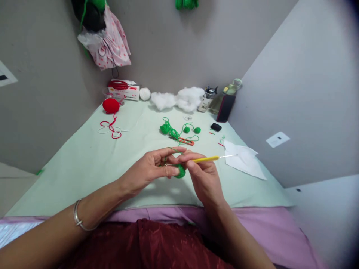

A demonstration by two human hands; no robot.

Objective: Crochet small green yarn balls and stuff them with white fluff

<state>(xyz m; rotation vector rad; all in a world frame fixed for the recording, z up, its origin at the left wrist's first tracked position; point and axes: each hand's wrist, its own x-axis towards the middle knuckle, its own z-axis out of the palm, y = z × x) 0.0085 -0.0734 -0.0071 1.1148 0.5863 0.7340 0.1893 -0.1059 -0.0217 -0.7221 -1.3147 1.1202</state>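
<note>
My left hand (157, 164) pinches a small round green crochet piece (180, 171) between thumb and fingers, with green yarn running over its raised index finger. In my right hand (204, 175) is a crochet hook with a yellow handle (206, 159), held like a pencil. One metal end points right; the other reaches left to the crochet piece, where my fingertips partly hide it. Beyond my hands lies tangled green yarn (174, 133) with a green ball (165, 129) and two small green balls (197, 130). Orange-handled scissors or a similar tool (186, 141) lie under the strands.
A red yarn ball (111, 105) with loose strands sits back left, near a box (131, 93) and a white ball (145, 93). White stuffing (189, 99), a pen cup (205, 102) and a phone-like dark slab (226, 108) line the back. White paper (245, 160) lies right.
</note>
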